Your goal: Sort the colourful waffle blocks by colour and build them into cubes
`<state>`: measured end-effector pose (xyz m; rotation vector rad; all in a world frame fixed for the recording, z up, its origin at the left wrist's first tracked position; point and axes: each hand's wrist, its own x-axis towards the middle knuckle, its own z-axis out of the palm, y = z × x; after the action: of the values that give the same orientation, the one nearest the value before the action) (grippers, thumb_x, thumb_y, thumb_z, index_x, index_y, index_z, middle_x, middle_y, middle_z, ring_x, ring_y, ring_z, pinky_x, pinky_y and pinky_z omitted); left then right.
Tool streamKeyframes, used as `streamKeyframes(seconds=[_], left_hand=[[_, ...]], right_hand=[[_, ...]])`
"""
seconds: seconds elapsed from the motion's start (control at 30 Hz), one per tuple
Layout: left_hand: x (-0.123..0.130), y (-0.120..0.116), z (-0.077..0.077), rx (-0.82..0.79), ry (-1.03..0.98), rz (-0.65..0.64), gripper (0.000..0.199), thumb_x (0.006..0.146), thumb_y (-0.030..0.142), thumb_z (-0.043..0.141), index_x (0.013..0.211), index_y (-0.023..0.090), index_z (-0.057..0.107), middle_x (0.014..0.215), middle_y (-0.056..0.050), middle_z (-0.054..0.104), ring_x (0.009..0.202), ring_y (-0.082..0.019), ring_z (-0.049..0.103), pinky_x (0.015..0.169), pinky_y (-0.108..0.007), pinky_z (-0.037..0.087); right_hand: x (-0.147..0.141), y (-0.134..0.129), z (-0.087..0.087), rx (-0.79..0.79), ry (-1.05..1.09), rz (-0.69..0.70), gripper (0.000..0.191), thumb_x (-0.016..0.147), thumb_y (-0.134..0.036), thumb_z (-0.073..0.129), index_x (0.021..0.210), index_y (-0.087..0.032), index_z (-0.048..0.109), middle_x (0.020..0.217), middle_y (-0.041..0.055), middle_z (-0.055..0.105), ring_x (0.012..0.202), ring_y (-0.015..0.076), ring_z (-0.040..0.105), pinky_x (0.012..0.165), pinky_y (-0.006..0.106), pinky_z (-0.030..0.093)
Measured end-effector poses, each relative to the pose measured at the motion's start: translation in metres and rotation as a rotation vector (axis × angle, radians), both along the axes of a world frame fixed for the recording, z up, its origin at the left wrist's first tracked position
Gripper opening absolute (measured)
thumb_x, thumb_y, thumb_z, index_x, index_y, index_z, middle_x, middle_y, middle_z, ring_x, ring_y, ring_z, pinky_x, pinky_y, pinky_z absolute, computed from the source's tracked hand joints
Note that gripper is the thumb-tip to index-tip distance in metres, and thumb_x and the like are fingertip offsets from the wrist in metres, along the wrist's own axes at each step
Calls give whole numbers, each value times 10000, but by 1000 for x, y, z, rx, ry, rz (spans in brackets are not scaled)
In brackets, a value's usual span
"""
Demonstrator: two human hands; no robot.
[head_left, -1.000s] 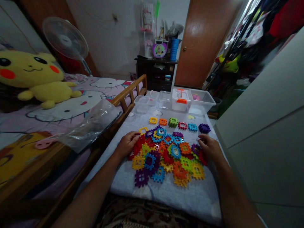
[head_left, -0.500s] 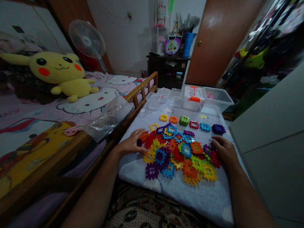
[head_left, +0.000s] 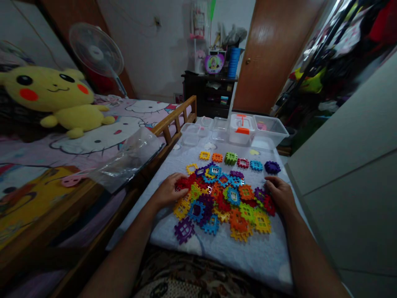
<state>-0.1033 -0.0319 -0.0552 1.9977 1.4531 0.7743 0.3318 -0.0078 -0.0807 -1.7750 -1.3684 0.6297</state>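
The heap of interlocking plastic tiles (head_left: pixel 223 203) lies flatter than before at your left hand (head_left: pixel 169 191), long axis side to side. Your right hand (head_left: pixel 280 194) rests on its edge; you cannot tell if either grip clamps a tile.

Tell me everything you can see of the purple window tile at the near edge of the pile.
The purple plastic tile is a square interlocking building piece with notched edges and a cross-barred window. It lies flat on the pale quilted pad, at the near left edge of the pile of multicoloured tiles. Its upper corner sits close to a blue tile; contact is hard to tell. Neither hand touches it; the left hand is nearer.
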Motion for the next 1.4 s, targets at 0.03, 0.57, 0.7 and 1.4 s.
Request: streamKeyframes(seconds=[0.03,0.57,0.7,1.4], left_hand=[[2,0,1,-2,-11,20,319,775,335,666,1066,204,665,1086,-81,681,1030,-255,655,957,-407,512],[20,15,7,-37,-288,210,285,734,401,730,919,192,676,888,-42,714,798,-206,669,756,-335,551],[28,22,10,-26,-325,194,313,740,416,738,941,183,684,887,-45,717,811,-205,674,765,-331,544],[69,12,29,155,-256,-111,323,918,258,465,1163,219,672,1300,-78,657,1261,-239,575,1131,-428,404]], right_hand=[[1,0,-1,0,9,1,445,710,-480,585,981,-157,727,809,59,714,710,229,639,678,356,492],[-3,-2,4,12,7,-4,403,717,-463,613,952,-160,735,679,23,672,608,198,594,596,319,471],[-4,-3,5,-1,14,-10,416,718,-468,605,960,-154,731,692,27,670,614,193,586,594,311,463],[-4,-3,3,-22,17,-16,417,736,-457,589,994,-157,720,694,19,653,597,182,558,577,308,441]])
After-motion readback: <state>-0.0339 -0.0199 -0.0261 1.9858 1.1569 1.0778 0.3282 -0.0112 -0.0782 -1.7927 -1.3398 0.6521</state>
